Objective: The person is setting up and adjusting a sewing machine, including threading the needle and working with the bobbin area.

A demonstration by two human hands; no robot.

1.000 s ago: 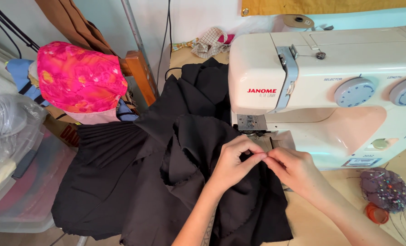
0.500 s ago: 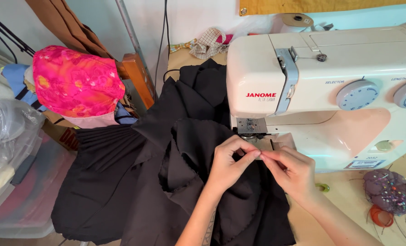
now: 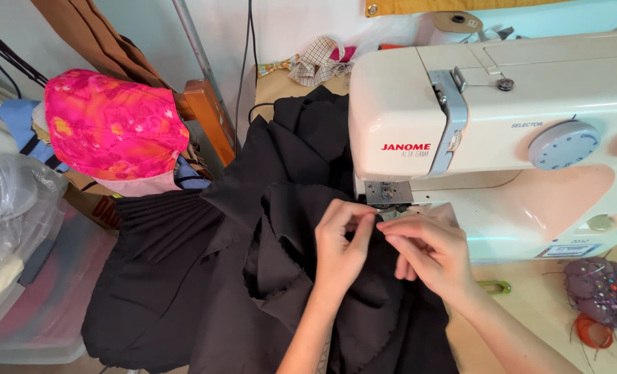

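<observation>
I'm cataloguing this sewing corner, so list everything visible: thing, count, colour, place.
black fabric: one, black, heaped under the needle and spilling left
sewing machine: one, cream with grey-blue dials, right
pincushion: one, purple, full of pins, far right
pink cloth: one, pink-orange, draped at left
plastic bin: one, clear, lower left
tape roll: one, tan, behind the machine
left hand: one, pinching the fabric by the presser foot
right hand: one, fingers meeting the left's
</observation>
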